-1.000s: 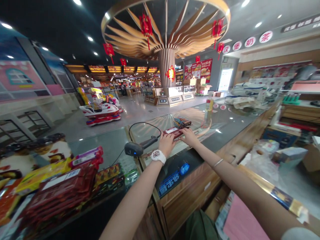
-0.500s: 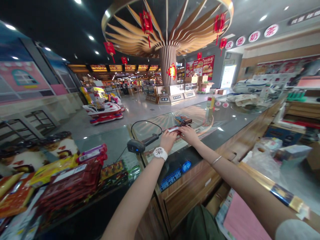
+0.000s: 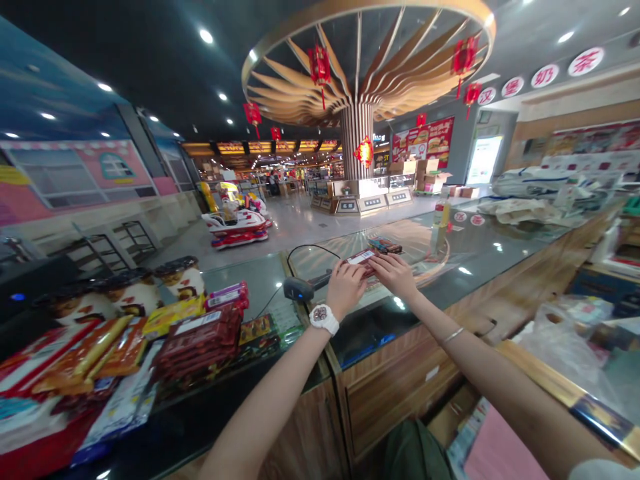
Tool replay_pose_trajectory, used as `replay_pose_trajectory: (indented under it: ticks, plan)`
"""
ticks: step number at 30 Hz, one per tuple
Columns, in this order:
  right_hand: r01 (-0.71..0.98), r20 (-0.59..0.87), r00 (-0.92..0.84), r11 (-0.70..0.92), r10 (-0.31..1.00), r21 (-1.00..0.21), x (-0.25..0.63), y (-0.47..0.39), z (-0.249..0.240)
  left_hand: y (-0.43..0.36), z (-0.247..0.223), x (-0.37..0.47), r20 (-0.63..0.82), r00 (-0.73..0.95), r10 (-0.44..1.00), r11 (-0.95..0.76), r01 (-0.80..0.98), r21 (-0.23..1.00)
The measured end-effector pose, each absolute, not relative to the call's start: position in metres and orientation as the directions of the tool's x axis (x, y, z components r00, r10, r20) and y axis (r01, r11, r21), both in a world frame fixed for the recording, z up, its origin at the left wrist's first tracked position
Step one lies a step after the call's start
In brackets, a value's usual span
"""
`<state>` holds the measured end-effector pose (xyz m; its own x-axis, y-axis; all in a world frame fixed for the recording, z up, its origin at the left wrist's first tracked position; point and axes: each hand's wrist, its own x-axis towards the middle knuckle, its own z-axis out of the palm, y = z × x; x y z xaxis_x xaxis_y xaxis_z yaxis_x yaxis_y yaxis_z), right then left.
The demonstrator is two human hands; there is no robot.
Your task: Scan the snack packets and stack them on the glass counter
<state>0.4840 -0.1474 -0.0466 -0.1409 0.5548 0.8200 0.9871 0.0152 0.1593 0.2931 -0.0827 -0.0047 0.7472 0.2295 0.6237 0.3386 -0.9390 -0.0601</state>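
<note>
My left hand point(image 3: 347, 287), with a white watch at the wrist, and my right hand point(image 3: 395, 272), with a thin bracelet, are side by side over the glass counter. Between them they grip a dark red snack packet point(image 3: 361, 259) with a white barcode label facing up. The fingers of both hands are bent over its near edge. Just beyond my right hand lies a small stack of colourful packets point(image 3: 384, 244). A black barcode scanner point(image 3: 299, 291) with a blue light rests left of my left hand, its handle partly hidden behind that hand.
A pile of dark red packets point(image 3: 203, 340) lies on the left counter, beside a purple packet point(image 3: 226, 297), yellow and orange bags, and several white-and-brown packages point(image 3: 180, 277). A bottle point(image 3: 441, 215) stands farther back. Plastic bags point(image 3: 563, 340) lie at the right. Wooden drawers are below the counter.
The view has turned left, so more of the left-hand goods show. Both hands still hold the packet, now slightly raised, and my left hand covers more of the scanner's handle.
</note>
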Motion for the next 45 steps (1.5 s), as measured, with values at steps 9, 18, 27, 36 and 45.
replay_pose_trajectory:
  ticks: [9, 18, 27, 36, 45]
  plan:
    - [0.934, 0.782, -0.357, 0.173, 0.511, 0.313, 0.430, -0.123, -0.022, -0.072, 0.014, 0.219, 0.646, 0.659, 0.385, -0.888, 0.456, 0.064]
    - [0.880, 0.738, -0.472, 0.304, 0.482, 0.365, 0.361, -0.065, -0.002, -0.038, 0.028, 0.151, 0.633, 0.604, 0.485, -0.807, 0.588, 0.057]
    - [0.871, 0.797, -0.458, 0.379, 0.394, 0.313, 0.323, -0.041, -0.013, -0.015, 0.036, 0.117, 0.530, 0.543, 0.651, -0.724, 0.654, 0.219]
    - [0.867, 0.816, -0.454, 0.388, 0.358, 0.312, 0.323, -0.047, -0.021, -0.019, 0.031, 0.116, 0.609, 0.515, 0.603, -0.734, 0.657, 0.171]
    - [0.907, 0.852, -0.347, 0.373, 0.392, 0.197, 0.316, -0.055, -0.008, -0.015, 0.038, 0.103, 0.723, 0.600, 0.343, -0.795, 0.596, -0.117]
